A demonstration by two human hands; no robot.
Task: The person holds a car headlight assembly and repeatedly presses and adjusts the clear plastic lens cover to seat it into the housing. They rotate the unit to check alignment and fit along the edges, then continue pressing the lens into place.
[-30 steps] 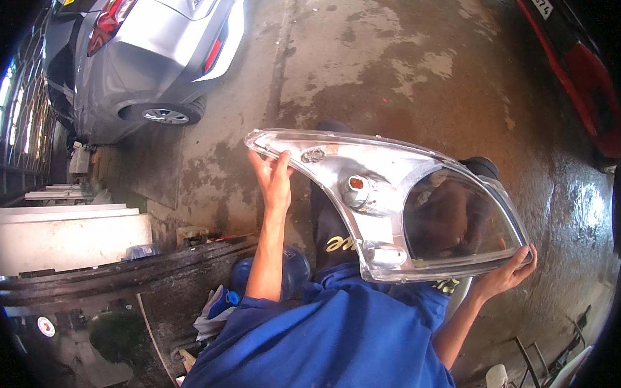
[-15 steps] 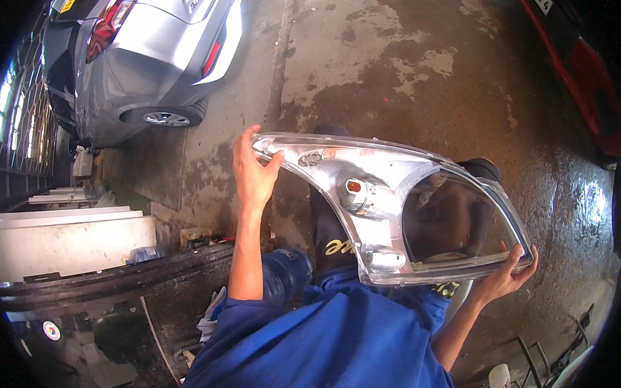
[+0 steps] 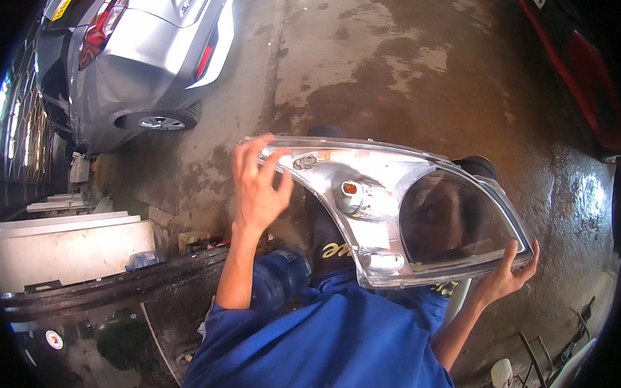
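Observation:
A large car headlight (image 3: 374, 227) with a clear cover, silvery inside and a dark see-through area at its wide end, lies across my lap. An orange-red spot shows in its round middle fitting. At its narrow left tip is my left hand (image 3: 259, 189), fingers spread and bent over the edge, seemingly touching it lightly. My right hand (image 3: 509, 273) grips the lower right corner, thumb on the cover's rim and fingers round the outer side. The headlight's underside is hidden.
A silver car (image 3: 144, 58) stands ahead on the left, and a red car (image 3: 584, 87) at the far right. Pale panels (image 3: 69, 247) and a black panel (image 3: 87, 330) lie at my left. A blue water bottle (image 3: 280, 278) is beside my leg. The concrete floor (image 3: 369, 80) is wet in patches.
My left hand has loosened from the pinch on the headlight's tip, and its fingers have spread over the edge. The right hand keeps its grip. The headlight has barely moved.

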